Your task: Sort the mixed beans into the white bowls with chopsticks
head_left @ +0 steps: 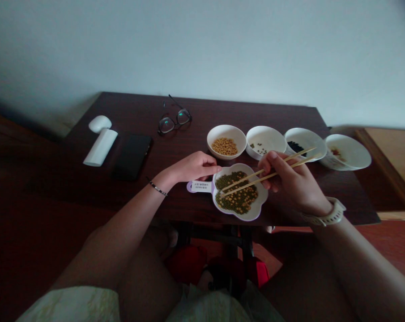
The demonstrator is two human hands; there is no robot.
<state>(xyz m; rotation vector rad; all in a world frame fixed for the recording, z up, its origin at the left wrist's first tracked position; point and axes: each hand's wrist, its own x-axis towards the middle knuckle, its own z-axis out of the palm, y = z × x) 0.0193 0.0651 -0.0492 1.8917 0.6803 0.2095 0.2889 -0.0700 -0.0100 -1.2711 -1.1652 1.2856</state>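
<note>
A flower-shaped white dish [257,212] with a lilac edge and a labelled handle lies near the table's front edge. Mung beans [245,206] fill it, with yellow soybeans mixed in. My left hand [196,167] grips the dish's left side by the handle, thumb on the rim and the other fingers curled, partly hidden. In my right hand [286,181] is a pair of wooden chopsticks [244,186], slanting down to the left. Their tips are close together among the beans at the dish's left; whether they pinch a bean is too small to tell.
Behind the dish stand a bowl of soybeans [226,156], a bowl with few green beans [265,155], a bowl of black beans [314,142] and a bowl with reddish bits [356,158]. Glasses [167,125], a black phone-like slab [132,156] and a white device [100,147] lie left.
</note>
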